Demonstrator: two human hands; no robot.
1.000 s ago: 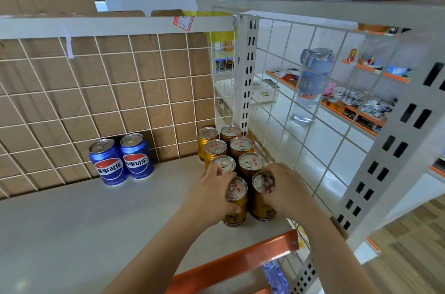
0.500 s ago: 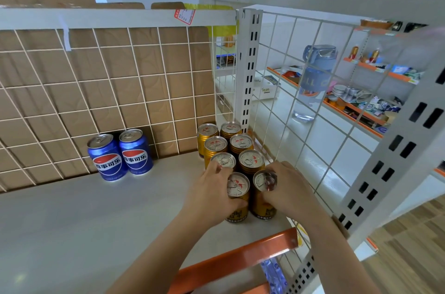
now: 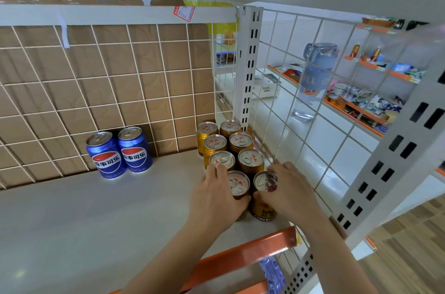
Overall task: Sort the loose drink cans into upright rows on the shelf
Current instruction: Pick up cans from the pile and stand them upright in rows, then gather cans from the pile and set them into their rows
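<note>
Several gold cans stand upright in two rows at the right end of the grey shelf (image 3: 72,216), against the wire side panel. My left hand (image 3: 214,197) grips the front left gold can (image 3: 238,184), fingers curled round its side. My right hand (image 3: 289,190) grips the front right gold can (image 3: 265,183), thumb on its front. Behind them stand more gold cans (image 3: 250,157). Two blue Pepsi cans (image 3: 107,154) (image 3: 134,149) stand upright side by side against the back grid.
A white wire grid (image 3: 120,91) backs the shelf and another wire panel (image 3: 301,101) closes its right side. An orange rail (image 3: 240,260) edges the front. A slotted white post (image 3: 248,64) stands in the back corner. A water bottle (image 3: 313,81) stands beyond the side panel.
Both hands stay on the two front gold cans, which have shifted slightly back toward the row. The view has tilted a little.
</note>
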